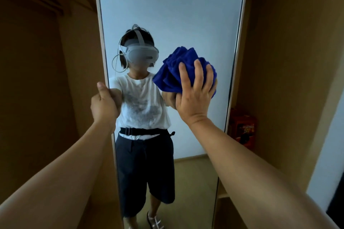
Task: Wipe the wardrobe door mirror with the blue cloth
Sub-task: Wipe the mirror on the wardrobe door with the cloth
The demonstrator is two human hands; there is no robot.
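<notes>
A: How is the blue cloth [178,72] being held against the mirror [167,15]?

B: It is bunched up and pressed to the glass by the right hand [195,95]. The fingers are curled over its back, so the cloth is gripped rather than laid flat. Most of the wad sits above and to the left of the grip.

A: And the door itself?

B: The left edge of the wardrobe door [103,46] is gripped by the left hand [104,104], thumb up along the frame. The panel is thereby steadied while pressure is applied.

A: What is needed for the stroke to be done well?

B: More glass would probably be covered if the cloth were flattened under the palm. Even pressure should be kept, and overlapping passes are best made outward from the grip. The wide area above the grip looks unwiped as far as can be judged, though no smears can be made out at all.

A: Any risk?

B: If the door edge is released, the panel may swing under the push. Loose folds below the grip could also drag unevenly.
</notes>
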